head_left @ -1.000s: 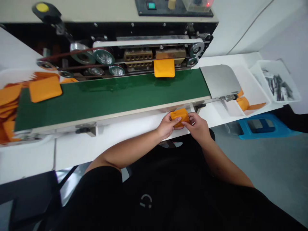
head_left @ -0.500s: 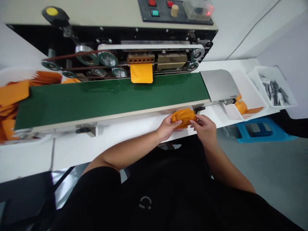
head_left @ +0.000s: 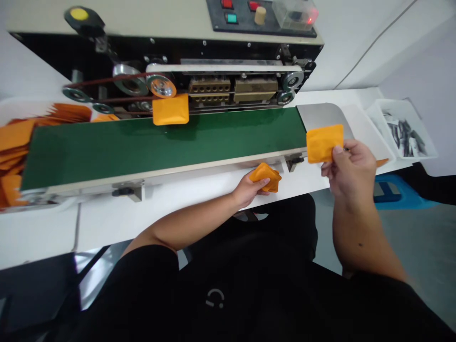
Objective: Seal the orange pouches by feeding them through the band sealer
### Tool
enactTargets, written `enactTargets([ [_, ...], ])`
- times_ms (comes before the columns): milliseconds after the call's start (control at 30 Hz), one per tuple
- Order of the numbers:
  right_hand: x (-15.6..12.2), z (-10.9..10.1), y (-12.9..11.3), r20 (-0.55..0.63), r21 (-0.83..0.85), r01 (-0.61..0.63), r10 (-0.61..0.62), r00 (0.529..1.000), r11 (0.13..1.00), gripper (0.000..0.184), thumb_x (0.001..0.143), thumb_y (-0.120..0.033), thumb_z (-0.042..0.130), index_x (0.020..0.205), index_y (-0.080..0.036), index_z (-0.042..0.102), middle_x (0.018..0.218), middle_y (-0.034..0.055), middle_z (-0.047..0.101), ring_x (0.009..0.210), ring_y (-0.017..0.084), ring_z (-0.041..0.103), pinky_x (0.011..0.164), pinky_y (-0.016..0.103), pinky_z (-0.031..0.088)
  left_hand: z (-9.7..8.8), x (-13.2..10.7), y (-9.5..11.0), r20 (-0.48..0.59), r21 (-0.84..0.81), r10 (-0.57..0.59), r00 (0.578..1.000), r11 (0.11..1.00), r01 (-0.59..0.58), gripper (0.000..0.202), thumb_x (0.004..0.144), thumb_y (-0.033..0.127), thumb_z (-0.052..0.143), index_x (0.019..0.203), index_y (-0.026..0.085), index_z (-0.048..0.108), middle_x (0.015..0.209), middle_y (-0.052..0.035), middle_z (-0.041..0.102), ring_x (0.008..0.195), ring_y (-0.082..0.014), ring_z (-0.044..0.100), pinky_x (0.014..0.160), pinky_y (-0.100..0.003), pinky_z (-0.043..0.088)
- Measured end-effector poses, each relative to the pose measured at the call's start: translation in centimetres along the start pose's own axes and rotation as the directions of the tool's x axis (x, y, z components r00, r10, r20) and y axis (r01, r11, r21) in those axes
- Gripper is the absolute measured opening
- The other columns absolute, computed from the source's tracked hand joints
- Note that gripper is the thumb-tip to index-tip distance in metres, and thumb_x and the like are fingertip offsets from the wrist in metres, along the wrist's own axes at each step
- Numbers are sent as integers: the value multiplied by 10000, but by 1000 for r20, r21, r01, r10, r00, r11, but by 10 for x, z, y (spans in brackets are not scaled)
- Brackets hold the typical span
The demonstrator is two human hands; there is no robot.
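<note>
My left hand (head_left: 251, 189) is shut on a bunched orange pouch (head_left: 265, 177) just in front of the conveyor's near edge. My right hand (head_left: 347, 168) is raised to the right of the belt end, pinching a flat orange pouch (head_left: 324, 143) by one side. A third orange pouch (head_left: 171, 109) stands in the band sealer (head_left: 213, 85), its top caught between the belts and its lower part hanging over the green conveyor belt (head_left: 160, 147). Neither hand touches the belt.
A heap of orange pouches (head_left: 14, 137) lies at the far left. A steel chute (head_left: 320, 116) ends the belt, leading to a white bin (head_left: 363, 128). Beyond it is a white tray of dark items (head_left: 402, 133). A blue stool (head_left: 386, 190) stands on the floor.
My right hand has moved up and right, carrying a flat pouch away from the bundle held near my left hand. The pouch in the sealer has travelled left.
</note>
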State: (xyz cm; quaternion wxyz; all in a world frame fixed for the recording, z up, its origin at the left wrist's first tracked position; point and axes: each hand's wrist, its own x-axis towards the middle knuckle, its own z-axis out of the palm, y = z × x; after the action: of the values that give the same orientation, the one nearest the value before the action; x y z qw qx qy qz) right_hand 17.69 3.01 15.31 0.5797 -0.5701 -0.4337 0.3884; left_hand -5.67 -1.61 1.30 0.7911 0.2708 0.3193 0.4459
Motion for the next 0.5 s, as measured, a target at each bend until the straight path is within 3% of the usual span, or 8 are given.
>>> enactTargets([
  [133,64,14,-16,72,-37,-140,142,987,989,124,994,-241,738,991,-245,614,544,-51,624,360,112,476,341,182,270,0,0,1,13,20,11,1000,1000,-11,773,800,576,981,1420,230,676,1526,-154,710,1111,-233,786,692,-235,643],
  [233,99,29,-16,156,-43,-191,195,968,981,130,992,-229,754,959,-248,630,637,-27,675,419,99,494,365,176,293,-1,0,0,16,32,3,1000,999,-3,783,798,585,979,1424,230,670,1551,-162,694,1143,-241,782,705,-230,641],
  [367,122,44,-10,184,-35,-217,220,958,976,205,951,-229,804,900,-261,609,659,-20,683,467,101,483,374,174,304,-3,1,0,38,42,-7,999,999,6,732,836,572,956,1416,227,672,1566,-162,683,1175,-245,776,746,-252,658],
  [500,127,58,-11,185,-69,-239,248,951,969,224,1001,-236,770,889,-245,577,651,-21,677,475,90,468,395,169,303,-5,2,-2,49,29,-17,999,999,16,727,836,555,963,1417,236,664,1554,-154,693,1175,-235,773,760,-252,661],
])
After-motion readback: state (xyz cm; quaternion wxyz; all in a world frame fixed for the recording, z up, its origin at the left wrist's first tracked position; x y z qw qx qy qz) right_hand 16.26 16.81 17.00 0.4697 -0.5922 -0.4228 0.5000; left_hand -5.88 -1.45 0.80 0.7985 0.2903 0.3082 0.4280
